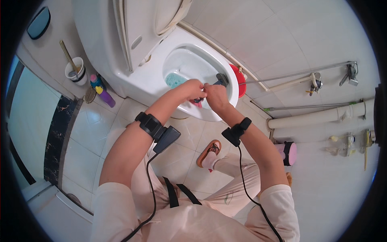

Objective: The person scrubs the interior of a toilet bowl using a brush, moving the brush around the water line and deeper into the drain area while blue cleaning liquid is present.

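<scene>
Both my hands meet over the front rim of a white toilet bowl (231,86). My left hand (190,89) and my right hand (214,97) close together on a dark handled tool (220,79) whose head reaches toward the far rim. A small pink part (197,103) shows just under my left fingers. Blue-green water (174,80) lies at the bottom of the bowl. The toilet seat and lid (169,16) stand raised against the tank. Black wrist bands with cables sit on both my forearms.
A red basin (240,80) sits behind the bowl. A brush holder cup (76,70) and coloured bottles (100,89) stand left of the toilet. White pipes (322,117) run along the right wall, with a pink object (291,153) below. My slippered foot (209,152) rests on the tiled floor.
</scene>
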